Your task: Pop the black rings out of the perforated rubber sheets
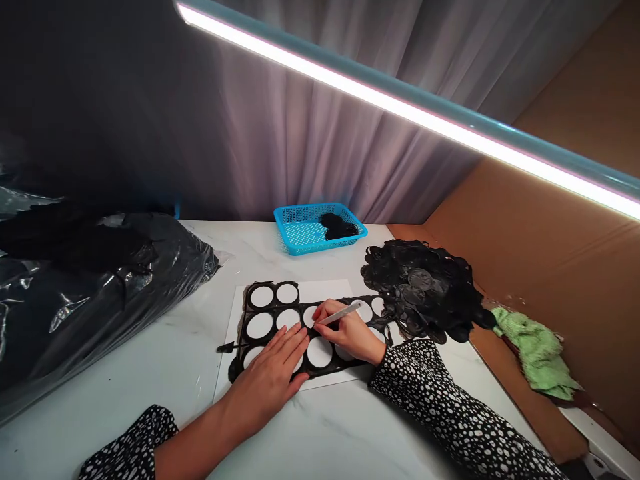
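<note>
Sitting far left, bulging black plastic bag (95, 293) on white marble table (150, 360), well apart from hands. Left hand (267, 377) spread flat, pressing black sheet (274, 310) with round white holes, on white paper (340, 290). Right hand (347, 330) pinching slim pale spatula (340, 313), tip over sheet. Behind, blue plastic basket (305, 243). Right: heap of black scraps (425, 287), green cloth (535, 353), cardboard wall (545, 220); grey curtain (320, 133) beyond.

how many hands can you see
2: the left hand lies flat on the black sheet with round holes, and the right hand holds a slim pale tool over it. None seem hidden.
</note>
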`<control>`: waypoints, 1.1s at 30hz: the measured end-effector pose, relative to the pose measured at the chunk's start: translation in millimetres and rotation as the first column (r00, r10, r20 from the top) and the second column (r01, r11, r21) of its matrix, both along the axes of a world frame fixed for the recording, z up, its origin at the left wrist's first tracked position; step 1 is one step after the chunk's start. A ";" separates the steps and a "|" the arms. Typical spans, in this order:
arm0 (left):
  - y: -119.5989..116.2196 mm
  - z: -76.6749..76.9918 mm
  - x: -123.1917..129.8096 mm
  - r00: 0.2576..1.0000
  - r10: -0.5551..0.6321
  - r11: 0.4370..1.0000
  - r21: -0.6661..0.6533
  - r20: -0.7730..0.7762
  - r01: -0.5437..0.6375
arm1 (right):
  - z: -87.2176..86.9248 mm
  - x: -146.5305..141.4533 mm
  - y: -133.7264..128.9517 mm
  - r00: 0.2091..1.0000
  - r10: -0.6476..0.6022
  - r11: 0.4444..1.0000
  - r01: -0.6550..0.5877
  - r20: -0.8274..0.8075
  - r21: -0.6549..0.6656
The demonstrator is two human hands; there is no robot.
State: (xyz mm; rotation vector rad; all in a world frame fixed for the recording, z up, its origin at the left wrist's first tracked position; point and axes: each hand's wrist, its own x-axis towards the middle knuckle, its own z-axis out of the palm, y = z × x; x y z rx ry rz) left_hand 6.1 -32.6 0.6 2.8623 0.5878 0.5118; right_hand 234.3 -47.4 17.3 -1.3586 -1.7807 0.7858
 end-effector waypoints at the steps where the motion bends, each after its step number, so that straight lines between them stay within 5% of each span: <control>1: 0.0 0.2 -0.4 1.000 0.000 1.000 -0.003 -0.004 0.000 | -0.4 -2.2 -2.7 0.999 0.008 1.000 -0.009 0.035 0.024; 5: 1.5 0.6 -2.9 1.000 -0.002 1.000 -0.027 -0.013 0.002 | 0.4 -15.1 -13.9 0.923 0.082 0.975 -0.153 0.375 0.164; 8: 2.8 0.0 -4.3 1.000 -0.006 0.999 -0.047 0.010 0.006 | 3.7 -8.2 -7.0 0.824 -0.009 0.961 -0.149 0.567 0.232; 11: 3.4 -0.1 -4.5 1.000 -0.012 0.998 -0.054 0.026 0.014 | 10.0 30.0 14.4 0.763 -0.334 0.929 0.165 0.554 0.333; 13: 3.5 1.0 -4.3 0.999 -0.021 0.998 -0.063 0.025 0.023 | 16.1 63.5 26.1 0.667 -0.560 0.827 0.420 0.492 0.372; 16: 3.5 5.2 -4.5 0.999 -0.027 0.997 -0.079 0.019 0.028 | 25.9 95.6 25.3 0.657 -0.683 0.730 0.607 0.319 0.313; 19: 2.0 11.0 -7.4 0.999 -0.023 0.997 -0.077 0.044 0.026 | 30.5 86.0 4.2 0.809 -0.576 0.816 0.563 0.117 0.129; 24: -1.2 17.7 -19.8 0.989 -0.147 0.985 -0.094 -0.013 0.145 | 25.1 18.1 -38.9 0.966 -0.259 0.963 0.256 -0.024 -0.089; 28: -0.2 17.6 -26.8 0.971 -0.218 0.971 -0.120 -0.095 0.206 | 19.8 -17.7 -59.3 0.988 -0.140 0.978 0.128 -0.060 -0.167; 33: 1.6 12.5 -26.9 0.971 -0.219 0.969 -0.140 -0.091 0.205 | 15.3 -24.3 -66.9 0.991 -0.122 0.977 0.110 -0.056 -0.181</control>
